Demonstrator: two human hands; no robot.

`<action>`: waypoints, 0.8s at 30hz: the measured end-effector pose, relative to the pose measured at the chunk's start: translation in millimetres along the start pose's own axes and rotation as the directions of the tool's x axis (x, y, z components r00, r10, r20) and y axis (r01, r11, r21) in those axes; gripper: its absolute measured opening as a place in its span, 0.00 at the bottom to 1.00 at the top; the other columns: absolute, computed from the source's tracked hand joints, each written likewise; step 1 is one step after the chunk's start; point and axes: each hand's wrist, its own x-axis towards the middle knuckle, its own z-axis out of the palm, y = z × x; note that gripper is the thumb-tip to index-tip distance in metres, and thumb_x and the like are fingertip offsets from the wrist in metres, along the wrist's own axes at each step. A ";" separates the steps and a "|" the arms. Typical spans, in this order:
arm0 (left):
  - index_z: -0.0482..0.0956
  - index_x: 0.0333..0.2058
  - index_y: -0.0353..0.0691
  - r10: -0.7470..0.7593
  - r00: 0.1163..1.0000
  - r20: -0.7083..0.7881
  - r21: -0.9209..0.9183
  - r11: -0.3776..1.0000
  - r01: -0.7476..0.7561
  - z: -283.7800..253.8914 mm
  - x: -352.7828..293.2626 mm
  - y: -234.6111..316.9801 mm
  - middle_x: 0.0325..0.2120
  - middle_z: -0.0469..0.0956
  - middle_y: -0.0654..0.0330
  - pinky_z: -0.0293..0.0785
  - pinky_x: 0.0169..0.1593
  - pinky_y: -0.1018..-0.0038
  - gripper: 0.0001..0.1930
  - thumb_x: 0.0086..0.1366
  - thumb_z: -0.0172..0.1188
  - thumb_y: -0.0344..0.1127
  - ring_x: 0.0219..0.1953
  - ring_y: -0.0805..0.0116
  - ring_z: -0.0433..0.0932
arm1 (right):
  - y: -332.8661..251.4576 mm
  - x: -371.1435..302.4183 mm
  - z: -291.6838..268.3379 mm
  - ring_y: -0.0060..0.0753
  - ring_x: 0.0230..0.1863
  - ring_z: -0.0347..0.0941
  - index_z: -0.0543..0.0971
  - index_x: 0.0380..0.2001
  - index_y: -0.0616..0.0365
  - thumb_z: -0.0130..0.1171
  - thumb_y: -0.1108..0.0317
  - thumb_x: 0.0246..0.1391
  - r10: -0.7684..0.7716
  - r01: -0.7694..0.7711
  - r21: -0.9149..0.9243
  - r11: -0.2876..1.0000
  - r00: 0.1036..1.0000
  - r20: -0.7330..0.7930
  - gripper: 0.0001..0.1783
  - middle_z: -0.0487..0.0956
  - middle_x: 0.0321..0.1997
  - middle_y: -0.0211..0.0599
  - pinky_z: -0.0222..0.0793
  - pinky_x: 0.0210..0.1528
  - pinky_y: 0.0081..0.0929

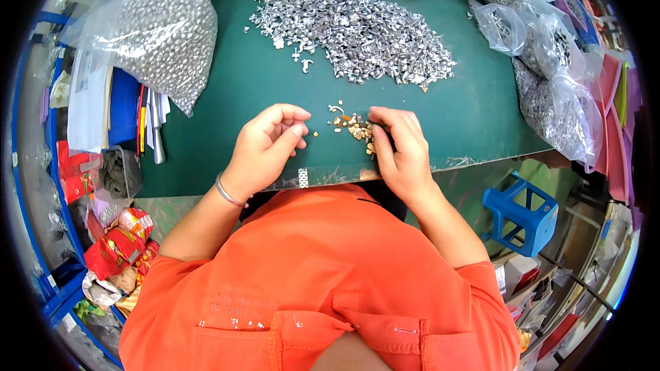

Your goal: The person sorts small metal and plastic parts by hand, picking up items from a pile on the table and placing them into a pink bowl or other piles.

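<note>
On the green table a small cluster of gold-coloured metal pieces (355, 127) lies between my hands, near the front edge. My right hand (402, 151) rests against the right side of this cluster, its fingers bent and its thumb apart from the forefinger. My left hand (268, 141), with a bangle (229, 192) on the wrist, is to the left of the cluster. Its fingers curl in toward the thumb; whatever they may hold is hidden. A single gold-coloured bit (315, 134) lies beside its fingertips. Farther back spreads a large heap of small silvery metal pieces (364, 34).
A clear bag of silvery beads (165, 27) stands at the left, above folders and pens (148, 120). More bags of metal parts (550, 48) line the right and far edges. A blue stool (522, 213) stands at the right, below the table (474, 117).
</note>
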 end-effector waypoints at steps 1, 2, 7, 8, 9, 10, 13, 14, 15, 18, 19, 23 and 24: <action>0.74 0.43 0.34 0.034 0.999 -0.015 0.071 0.997 -0.033 3.4 -6.3 -3.0 0.33 0.74 0.63 0.70 0.33 0.83 0.10 0.63 0.52 0.26 0.31 0.79 0.73 | 1.4 5.8 2.6 0.47 0.39 0.71 0.76 0.37 0.63 0.56 0.79 0.48 -0.067 0.067 -0.051 0.996 0.998 -0.005 0.10 0.76 0.35 0.42 0.68 0.42 0.37; 0.74 0.43 0.34 0.156 0.988 -0.015 0.226 0.963 -0.149 5.4 -7.7 -6.6 0.33 0.73 0.63 0.69 0.32 0.83 0.10 0.62 0.53 0.26 0.30 0.79 0.73 | 1.3 10.9 6.0 0.47 0.38 0.70 0.76 0.35 0.63 0.57 0.78 0.47 -0.048 0.050 -0.101 0.994 0.999 0.021 0.09 0.75 0.33 0.41 0.68 0.41 0.37; 0.75 0.41 0.34 0.512 0.858 0.032 0.597 0.679 -0.427 27.9 14.4 -4.6 0.32 0.71 0.56 0.71 0.32 0.76 0.12 0.57 0.57 0.25 0.26 0.69 0.73 | 1.4 22.8 10.6 0.45 0.32 0.68 0.76 0.28 0.61 0.59 0.75 0.44 -0.017 0.041 -0.266 0.963 0.996 0.089 0.05 0.73 0.27 0.39 0.67 0.37 0.39; 0.75 0.38 0.34 0.561 0.827 0.039 0.654 0.611 -0.446 32.3 24.5 -5.4 0.32 0.72 0.54 0.72 0.34 0.71 0.10 0.56 0.59 0.26 0.26 0.61 0.73 | 2.5 22.7 10.5 0.44 0.32 0.69 0.75 0.27 0.60 0.59 0.75 0.44 -0.054 0.074 -0.275 0.959 0.995 0.081 0.05 0.73 0.28 0.39 0.66 0.37 0.39; 0.75 0.37 0.35 0.571 0.819 0.066 0.690 0.567 -0.450 31.3 31.6 -8.0 0.32 0.72 0.54 0.72 0.34 0.70 0.09 0.56 0.60 0.26 0.26 0.60 0.73 | 2.8 20.1 10.6 0.44 0.33 0.69 0.75 0.26 0.60 0.58 0.75 0.43 -0.090 0.107 -0.284 0.953 0.993 0.072 0.04 0.73 0.29 0.39 0.66 0.37 0.38; 0.75 0.36 0.35 0.578 0.811 0.093 0.724 0.520 -0.454 30.2 38.6 -10.7 0.32 0.72 0.54 0.72 0.34 0.69 0.08 0.55 0.60 0.26 0.27 0.59 0.74 | 2.7 17.3 10.6 0.43 0.33 0.69 0.74 0.25 0.59 0.58 0.75 0.43 -0.125 0.139 -0.294 0.946 0.990 0.064 0.04 0.74 0.29 0.38 0.65 0.36 0.38; 0.74 0.30 0.35 0.599 0.792 0.117 0.700 0.516 -0.494 27.8 50.1 -7.4 0.27 0.74 0.55 0.72 0.32 0.69 0.05 0.54 0.61 0.26 0.26 0.60 0.75 | 3.7 7.0 10.2 0.42 0.33 0.69 0.73 0.24 0.57 0.58 0.75 0.42 -0.239 0.232 -0.326 0.917 0.971 0.019 0.04 0.74 0.30 0.37 0.64 0.36 0.36; 0.75 0.29 0.34 0.573 0.814 0.097 0.660 0.575 -0.483 27.8 52.0 -7.3 0.26 0.74 0.54 0.72 0.31 0.70 0.04 0.55 0.61 0.26 0.26 0.60 0.75 | 4.1 4.2 10.5 0.40 0.33 0.70 0.73 0.24 0.57 0.58 0.75 0.40 -0.253 0.244 -0.308 0.920 0.967 0.009 0.05 0.74 0.30 0.36 0.64 0.36 0.35; 0.75 0.29 0.34 0.545 0.835 0.077 0.617 0.631 -0.469 28.3 53.9 -5.6 0.25 0.74 0.54 0.72 0.30 0.70 0.04 0.55 0.61 0.26 0.25 0.61 0.75 | 3.8 5.7 10.2 0.41 0.33 0.70 0.73 0.24 0.57 0.59 0.76 0.40 -0.238 0.232 -0.298 0.926 0.971 0.018 0.05 0.74 0.30 0.36 0.64 0.36 0.36; 0.76 0.28 0.34 0.602 0.798 -0.020 0.572 0.662 -0.485 24.2 68.7 8.0 0.23 0.75 0.55 0.72 0.29 0.73 0.03 0.55 0.60 0.26 0.23 0.65 0.75 | 3.2 10.0 7.6 0.42 0.34 0.71 0.74 0.25 0.58 0.59 0.76 0.39 -0.174 0.173 -0.240 0.955 0.985 0.018 0.07 0.75 0.30 0.37 0.65 0.36 0.36; 0.76 0.28 0.34 0.604 0.795 -0.058 0.563 0.677 -0.473 22.4 73.3 9.6 0.23 0.75 0.55 0.72 0.29 0.73 0.03 0.55 0.60 0.26 0.23 0.65 0.75 | 5.9 10.6 7.0 0.43 0.34 0.71 0.74 0.26 0.58 0.59 0.77 0.39 -0.142 0.138 -0.201 0.970 0.990 -0.004 0.07 0.75 0.30 0.37 0.66 0.37 0.37; 0.76 0.30 0.34 0.580 0.814 0.005 0.649 0.618 -0.444 9.8 64.0 15.2 0.24 0.73 0.57 0.72 0.30 0.74 0.04 0.55 0.60 0.26 0.24 0.67 0.74 | 6.5 9.8 -12.9 0.31 0.28 0.74 0.77 0.31 0.62 0.57 0.81 0.42 0.089 -0.080 0.060 0.995 0.983 -0.159 0.09 0.75 0.31 0.39 0.72 0.32 0.24; 0.76 0.32 0.34 0.509 0.859 0.057 0.680 0.610 -0.407 7.4 56.1 13.6 0.25 0.72 0.57 0.72 0.32 0.72 0.06 0.55 0.60 0.28 0.25 0.67 0.74 | 12.5 7.5 -19.7 0.24 0.27 0.73 0.78 0.30 0.64 0.56 0.82 0.43 0.150 -0.132 0.112 0.985 0.973 -0.174 0.08 0.74 0.32 0.37 0.71 0.30 0.19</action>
